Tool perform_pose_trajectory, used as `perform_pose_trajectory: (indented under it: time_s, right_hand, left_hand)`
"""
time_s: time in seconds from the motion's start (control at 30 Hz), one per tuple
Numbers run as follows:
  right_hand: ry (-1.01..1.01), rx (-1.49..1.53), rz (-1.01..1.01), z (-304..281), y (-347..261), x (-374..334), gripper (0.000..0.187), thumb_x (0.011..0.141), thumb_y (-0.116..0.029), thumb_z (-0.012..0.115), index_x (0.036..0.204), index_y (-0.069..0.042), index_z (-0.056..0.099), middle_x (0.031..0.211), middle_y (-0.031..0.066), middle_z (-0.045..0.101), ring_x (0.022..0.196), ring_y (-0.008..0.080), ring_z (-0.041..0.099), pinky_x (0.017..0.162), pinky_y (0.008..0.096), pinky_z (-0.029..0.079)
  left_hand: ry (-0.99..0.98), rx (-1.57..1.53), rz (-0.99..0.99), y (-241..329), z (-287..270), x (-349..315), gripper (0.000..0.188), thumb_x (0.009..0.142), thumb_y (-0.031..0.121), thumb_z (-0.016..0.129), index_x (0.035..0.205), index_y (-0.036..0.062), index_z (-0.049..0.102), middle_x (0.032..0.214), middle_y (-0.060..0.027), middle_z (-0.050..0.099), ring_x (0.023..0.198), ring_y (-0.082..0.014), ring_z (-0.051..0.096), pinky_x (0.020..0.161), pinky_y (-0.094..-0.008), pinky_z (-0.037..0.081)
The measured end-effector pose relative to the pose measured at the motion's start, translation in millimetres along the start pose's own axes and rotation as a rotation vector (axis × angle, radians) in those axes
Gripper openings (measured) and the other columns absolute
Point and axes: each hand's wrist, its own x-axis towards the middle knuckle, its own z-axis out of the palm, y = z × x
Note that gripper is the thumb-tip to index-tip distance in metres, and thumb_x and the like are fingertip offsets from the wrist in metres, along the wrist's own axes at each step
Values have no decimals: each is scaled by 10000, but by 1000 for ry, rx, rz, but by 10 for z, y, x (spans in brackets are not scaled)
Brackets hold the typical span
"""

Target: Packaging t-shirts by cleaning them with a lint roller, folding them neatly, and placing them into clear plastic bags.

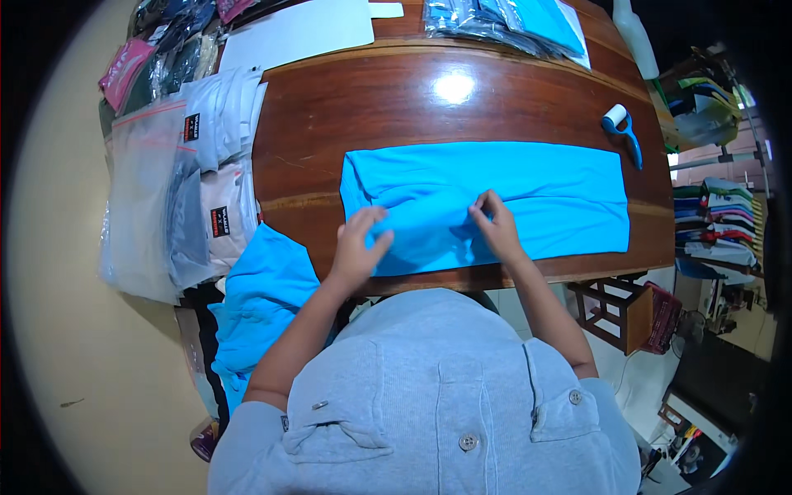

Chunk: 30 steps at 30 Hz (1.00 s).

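Note:
A bright blue garment [561,190], folded into a long band, lies across the front of the wooden table. The frame does not show what kind of garment it is. My right hand [499,229] pinches a bit of its fabric near the middle. At the garment's left end is my left hand [356,247], slightly blurred, thumb and fingers spread apart over the cloth. Between the two hands the fabric is raised and smeared by motion.
Another blue cloth [268,289] hangs at the table's left edge, below stacked white garments [223,115] and clear plastic bags [144,198]. A blue-handled lint roller [629,136] lies at right. Bagged blue garments [503,25] and a white board [301,33] sit at the back.

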Motion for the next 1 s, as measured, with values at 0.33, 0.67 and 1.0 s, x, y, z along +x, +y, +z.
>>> perform_pose_trajectory:
  time_s: [0.33, 0.67, 1.0]
  right_hand:
    - [266, 34, 174, 204, -22, 92, 461, 917, -226, 709, 1241, -71, 421, 936, 116, 638, 840, 224, 639, 702, 363, 507]
    - [91, -21, 239, 125, -75, 376, 436, 842, -108, 720, 1183, -91, 449, 927, 98, 632, 748, 186, 596, 700, 317, 488]
    - [297, -109, 201, 154, 36, 191, 399, 823, -77, 704, 1171, -90, 508, 1067, 131, 621, 873, 310, 638, 753, 432, 494]
  left_hand:
    - [60, -37, -316, -359, 446, 553, 464, 909, 159, 689, 1307, 94, 461, 1115, -188, 680, 865, -255, 682, 747, -376, 524]
    - [151, 18, -189, -506, 534, 360, 619, 942, 31, 565, 1468, 179, 275, 1278, -217, 617, 916, -272, 706, 785, -371, 548]
    - [146, -9, -204, -460, 539, 316, 727, 895, 23, 626, 1497, 164, 243, 1243, -163, 598, 691, -158, 600, 668, -325, 494]
